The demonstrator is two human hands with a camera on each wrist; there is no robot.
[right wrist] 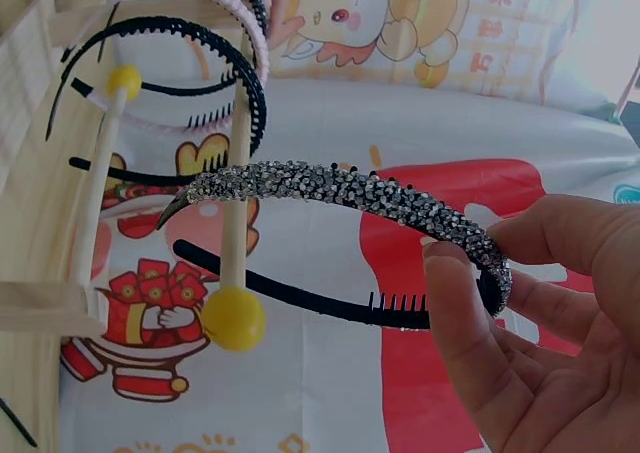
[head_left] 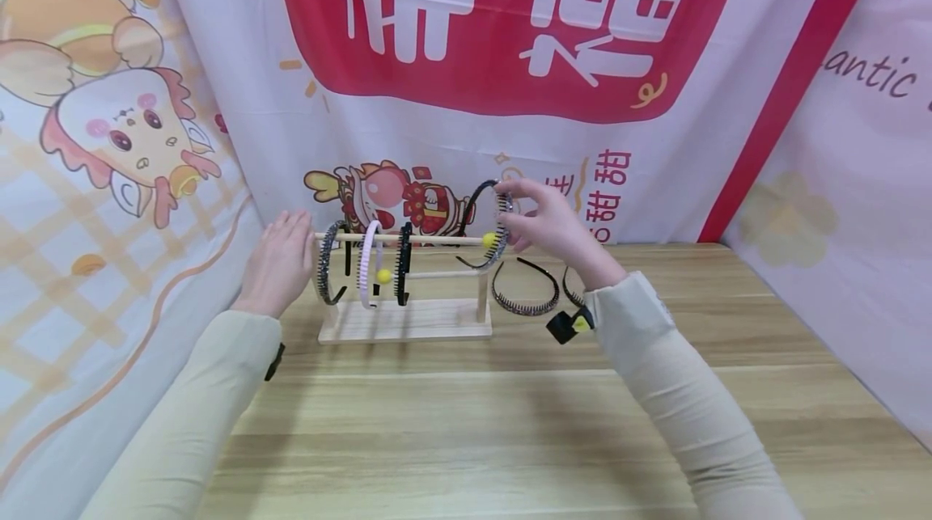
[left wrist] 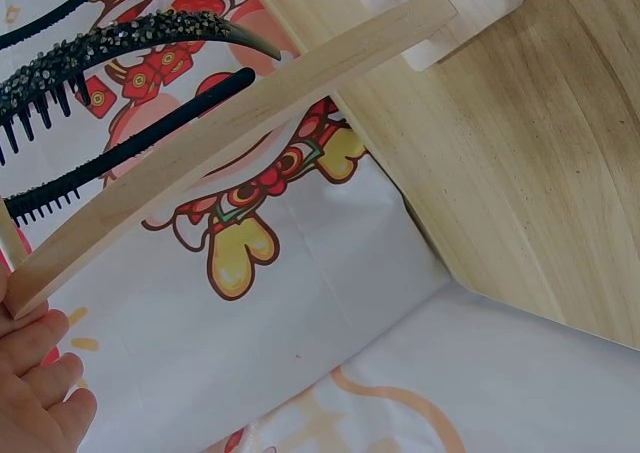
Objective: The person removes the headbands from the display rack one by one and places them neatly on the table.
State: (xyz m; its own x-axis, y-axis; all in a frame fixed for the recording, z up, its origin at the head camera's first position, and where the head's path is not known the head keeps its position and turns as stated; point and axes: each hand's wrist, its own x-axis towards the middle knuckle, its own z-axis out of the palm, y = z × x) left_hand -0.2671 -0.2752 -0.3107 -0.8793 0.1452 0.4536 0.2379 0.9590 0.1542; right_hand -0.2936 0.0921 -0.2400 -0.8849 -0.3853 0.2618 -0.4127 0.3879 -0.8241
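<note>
Head view first: on the wood-grain tabletop [head_left: 451, 431] stands a pale wooden rack [head_left: 429, 331], which looks light enough to slide or tip if a band were dragged along it. The left hand [head_left: 277, 263] touches its left end, the thumb out of sight, so I cannot tell whether it clasps the wood or merely steadies it. The right hand [head_left: 549, 221] pinches a glittery headband [right wrist: 345, 188] between thumb and fingers, near the crown of its curve. That headband is at the rack's right end, its two legs seemingly on either side of the upper bar [right wrist: 237, 238]; whether it touches the wood is unclear. It should weigh little and be springy: stiff enough to keep its arch, yet able to flex if the legs are spread. The crown seems the right hold, since it leaves both tips free; a pull outward on one leg could strain or crack it. Three other bands, one of them a pink headband [head_left: 366, 273], hang further left. At the bar's end sits a yellow ball [right wrist: 234, 319] that could catch a leg. Smallest are the teeth inside, likely to snag, and the rough stones, which should give good friction but might shed if rubbed.
</note>
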